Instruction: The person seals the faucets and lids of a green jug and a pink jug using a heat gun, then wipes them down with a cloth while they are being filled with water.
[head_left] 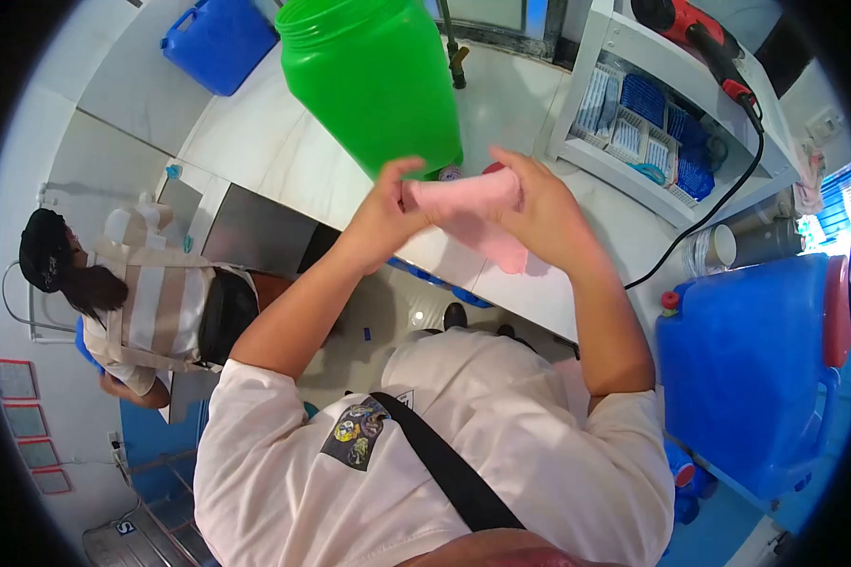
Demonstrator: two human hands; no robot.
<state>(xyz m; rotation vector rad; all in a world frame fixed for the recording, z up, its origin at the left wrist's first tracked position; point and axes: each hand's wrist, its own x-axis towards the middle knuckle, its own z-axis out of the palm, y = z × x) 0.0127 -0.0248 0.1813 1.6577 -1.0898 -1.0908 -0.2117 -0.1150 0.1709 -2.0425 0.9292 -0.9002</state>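
A pink cloth [468,200] is stretched between my two hands above the white countertop [279,156]. My left hand [386,213] grips its left end, with the thumb and fingers around the edge. My right hand [547,210] holds the right end, and a loose part of the cloth hangs down between them. Just beyond my hands stands a large green plastic container [373,90] with a wide threaded mouth. A small red object [494,167] shows partly behind the cloth; what it is cannot be made out.
Blue jugs stand at the back left [219,45] and at the right [747,369]. A white shelf [581,104] holds baskets, with a red and black tool [695,38] on top and its cable running down. At the left a person [161,302] wears a black cap.
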